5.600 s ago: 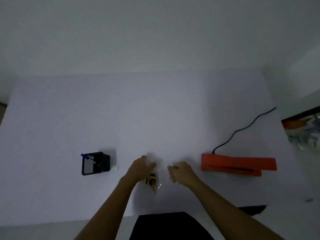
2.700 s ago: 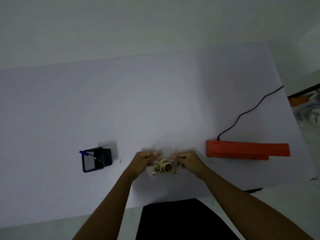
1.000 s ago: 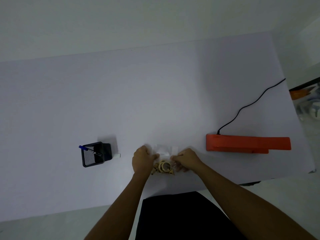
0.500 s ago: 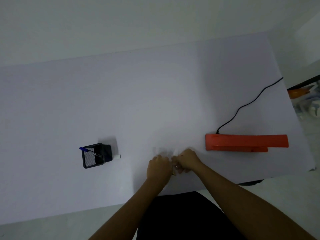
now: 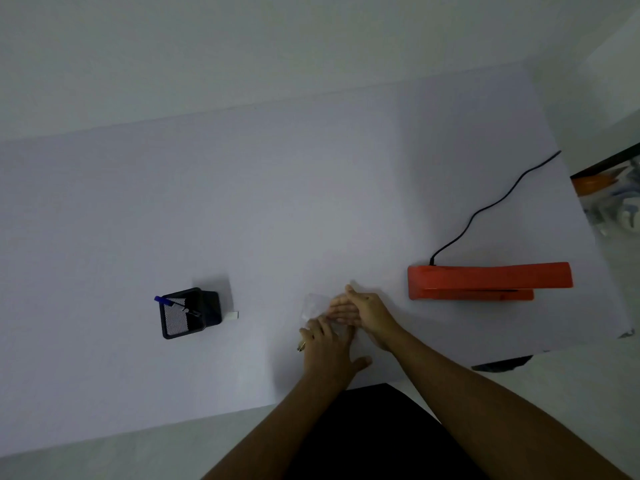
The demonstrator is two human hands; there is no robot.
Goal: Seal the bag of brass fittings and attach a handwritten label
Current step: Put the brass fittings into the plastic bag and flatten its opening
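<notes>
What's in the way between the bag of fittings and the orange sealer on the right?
Nothing visible. The bag lies under the left hand and right hand, and only bare table separates it from the orange sealer. The pen holder stands on the opposite side.

I am viewing a white table [image 5: 242, 209] — it is filling most of the frame in dim, even light. A plain pale wall [image 5: 277, 46] is rising behind it; pale floor [image 5: 86, 455] is showing below, blurred clutter [image 5: 613, 195] at far right.
</notes>
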